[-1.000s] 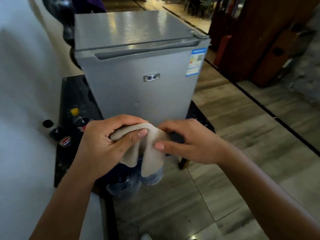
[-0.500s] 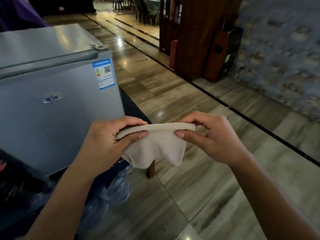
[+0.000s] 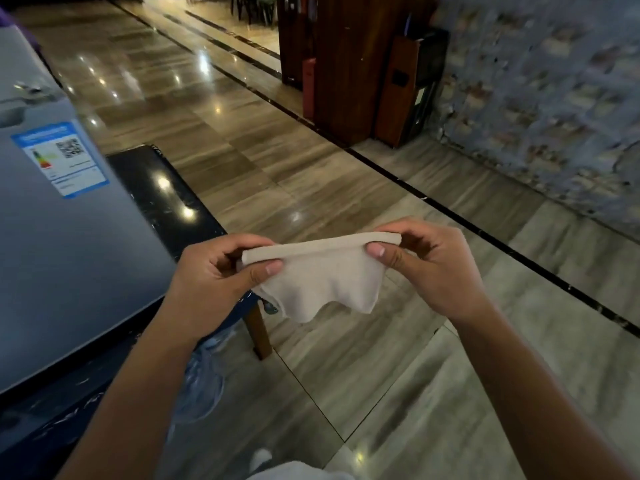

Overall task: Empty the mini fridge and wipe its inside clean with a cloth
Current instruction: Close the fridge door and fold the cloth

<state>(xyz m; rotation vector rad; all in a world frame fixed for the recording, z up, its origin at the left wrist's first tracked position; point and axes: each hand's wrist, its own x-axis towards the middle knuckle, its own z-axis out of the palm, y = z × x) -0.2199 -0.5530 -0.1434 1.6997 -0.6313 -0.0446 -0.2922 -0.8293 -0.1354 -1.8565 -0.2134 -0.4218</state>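
A beige cloth [image 3: 322,282] is stretched between both hands in the middle of the view, its top edge folded flat and its lower part hanging loose. My left hand [image 3: 214,282] pinches the cloth's left end and my right hand [image 3: 429,268] pinches its right end. The grey mini fridge [image 3: 65,244] stands at the left with its door closed, an energy label near the door's upper corner. It rests on a low black table [image 3: 166,199]. The cloth is held to the right of the fridge, over the floor.
A clear plastic bag [image 3: 204,386] hangs below the table's edge beside a wooden table leg [image 3: 259,330]. Polished tile floor spreads to the right. A wooden pillar [image 3: 343,64] and a brown bin [image 3: 401,88] stand at the back, beside a rough stone wall [image 3: 540,98].
The view has swung right, so the fridge has slid from the centre to the left edge. Both hands have drawn apart and pulled the bunched cloth out flat.
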